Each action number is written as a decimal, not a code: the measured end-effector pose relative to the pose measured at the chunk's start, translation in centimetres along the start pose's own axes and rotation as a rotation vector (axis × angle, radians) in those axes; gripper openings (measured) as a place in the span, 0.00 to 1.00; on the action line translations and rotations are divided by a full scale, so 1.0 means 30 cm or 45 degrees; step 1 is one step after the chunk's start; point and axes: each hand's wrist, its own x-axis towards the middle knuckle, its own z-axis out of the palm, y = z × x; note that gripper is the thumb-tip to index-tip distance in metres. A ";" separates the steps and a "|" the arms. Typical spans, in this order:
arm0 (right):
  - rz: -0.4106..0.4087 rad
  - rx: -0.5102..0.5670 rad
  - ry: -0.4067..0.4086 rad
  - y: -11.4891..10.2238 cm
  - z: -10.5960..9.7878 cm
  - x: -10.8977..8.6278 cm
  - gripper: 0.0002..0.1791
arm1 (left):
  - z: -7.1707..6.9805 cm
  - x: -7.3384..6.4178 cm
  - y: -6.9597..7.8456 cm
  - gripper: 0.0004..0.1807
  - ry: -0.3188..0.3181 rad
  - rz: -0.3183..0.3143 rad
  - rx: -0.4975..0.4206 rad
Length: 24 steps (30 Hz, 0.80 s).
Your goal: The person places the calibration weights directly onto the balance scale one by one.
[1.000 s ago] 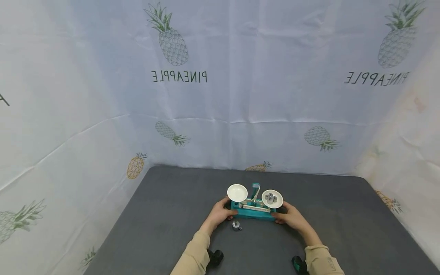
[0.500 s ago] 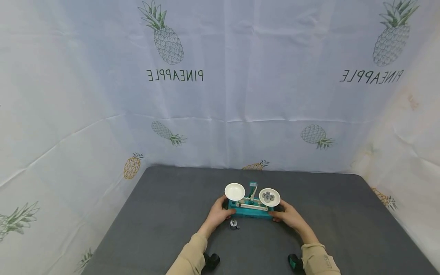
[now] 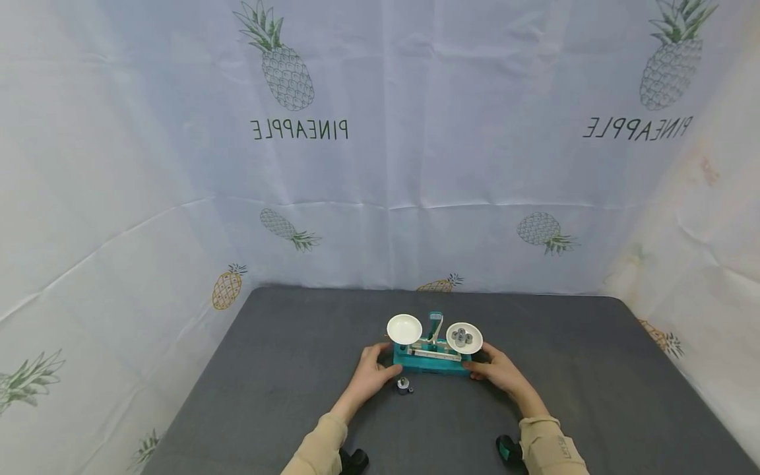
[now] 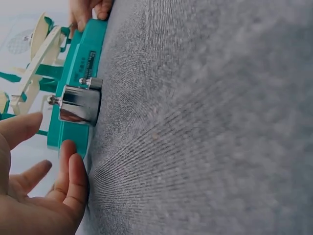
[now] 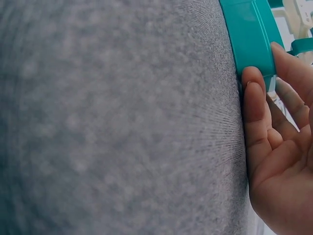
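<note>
A teal balance scale (image 3: 432, 366) with two white pans stands on the dark table. Its left pan (image 3: 404, 329) holds nothing; the right pan (image 3: 475, 334) bears several small metal weights (image 3: 461, 338). My right hand (image 3: 503, 373) grips the base's right end, thumb in front, as the right wrist view also shows close up. At the other end, my left hand (image 3: 365, 380) has its fingers loosely spread around the corner, fingertips close to the base. Just in front of the base stand a shiny cylindrical weight (image 4: 80, 105) and a much smaller weight (image 4: 94, 83).
The grey cloth-covered tabletop (image 3: 285, 382) stretches to both sides. A white curtain (image 3: 463, 165) printed with pineapples hangs behind and beside it. Black wrist devices (image 3: 354, 460) show below the beige sleeves (image 3: 317, 445).
My left hand has loosened from the scale's left end, its fingers spreading and drawing back to the left. The right hand stays on its end. The head view has shifted slightly.
</note>
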 end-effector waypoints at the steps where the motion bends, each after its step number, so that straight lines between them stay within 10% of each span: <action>1: -0.002 0.003 -0.001 0.001 0.000 0.001 0.38 | -0.003 -0.004 0.000 0.32 -0.003 0.001 -0.011; 24: -0.014 0.004 0.002 0.007 0.003 -0.006 0.39 | -0.003 -0.082 -0.009 0.20 -0.225 0.120 0.026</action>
